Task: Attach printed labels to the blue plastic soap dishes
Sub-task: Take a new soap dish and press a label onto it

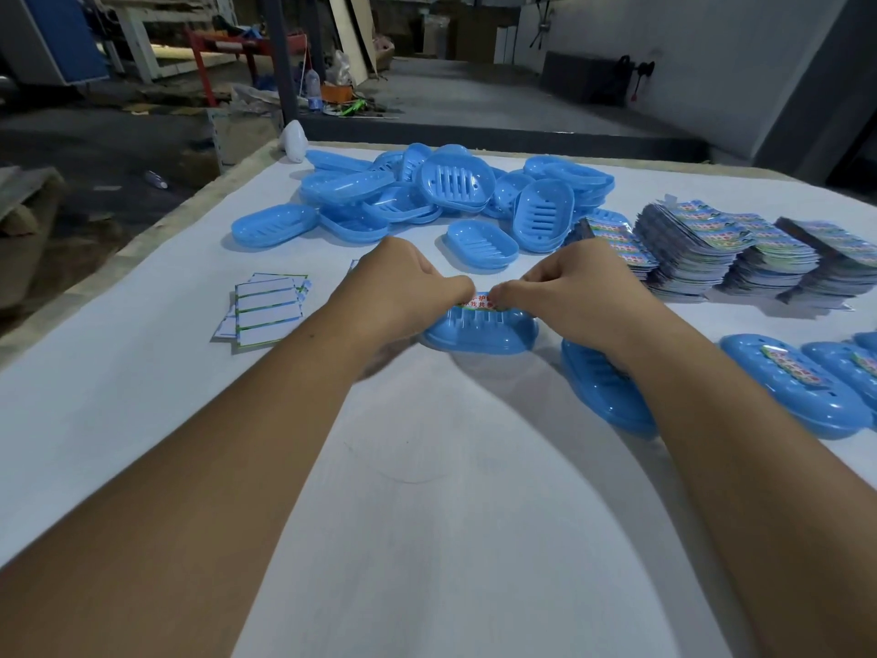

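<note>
Here, both hands meet over one blue soap dish near the middle of the white table.

The left hand and right hand each have a grip clamped on the printed label, fingers curled and pinching it from either side against the top of the soap dish, which sits directly under the fingertips. A heap of bare dishes lies beyond, label stacks to the right, white backing slips to the left, and labelled dishes at the right edge.
</note>
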The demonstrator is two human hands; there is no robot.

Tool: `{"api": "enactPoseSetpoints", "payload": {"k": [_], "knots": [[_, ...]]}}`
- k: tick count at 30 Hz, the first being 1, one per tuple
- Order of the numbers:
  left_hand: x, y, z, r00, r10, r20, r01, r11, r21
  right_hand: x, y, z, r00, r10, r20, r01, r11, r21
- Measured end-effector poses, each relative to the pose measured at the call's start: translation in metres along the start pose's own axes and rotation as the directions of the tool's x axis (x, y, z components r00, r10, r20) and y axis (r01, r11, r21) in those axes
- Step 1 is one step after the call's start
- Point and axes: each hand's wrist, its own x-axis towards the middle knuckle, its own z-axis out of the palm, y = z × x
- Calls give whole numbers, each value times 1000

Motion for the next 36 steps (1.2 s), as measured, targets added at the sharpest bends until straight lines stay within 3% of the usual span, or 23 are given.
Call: {"api": "enactPoseSetpoints", "payload": {"k": [13, 36], "knots": [[6, -5, 2, 999, -9, 47, 9, 1000, 9, 9, -1, 5, 997, 57, 43, -53, 995, -86], [0, 4, 2, 998, 59, -5, -55, 955, 290, 15, 1, 10, 998, 57, 24, -54, 990, -127]]}}
